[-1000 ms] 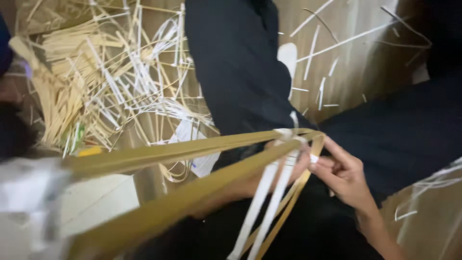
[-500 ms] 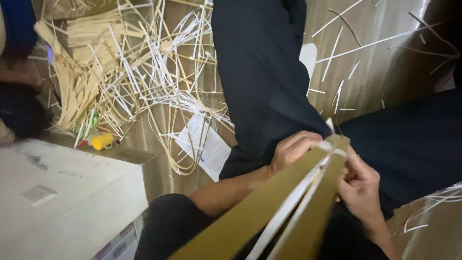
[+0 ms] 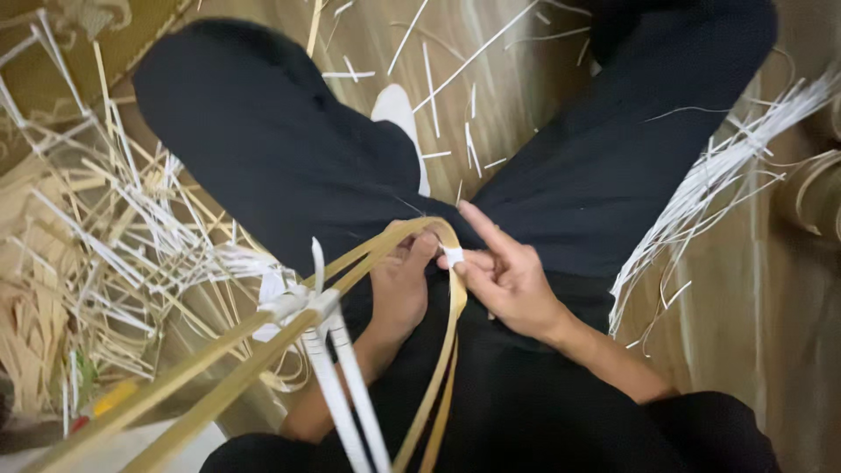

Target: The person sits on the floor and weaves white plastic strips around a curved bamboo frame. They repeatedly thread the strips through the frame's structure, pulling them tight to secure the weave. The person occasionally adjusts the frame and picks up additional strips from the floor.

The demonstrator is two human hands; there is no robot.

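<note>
Gripping the bent tan bamboo strips (image 3: 438, 263) at frame centre, left hand (image 3: 399, 289) fingers curled closed; right hand (image 3: 508, 280) pinches their white binding, forefinger extended. Wooden plank floor (image 3: 526, 96), pale cane offcuts (image 3: 96, 228) heaped left.

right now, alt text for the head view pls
Seen from above, a seated person's left hand and right hand bend tan bamboo strips into a loop over their dark trousers; loose offcuts litter the wooden floor.
</note>
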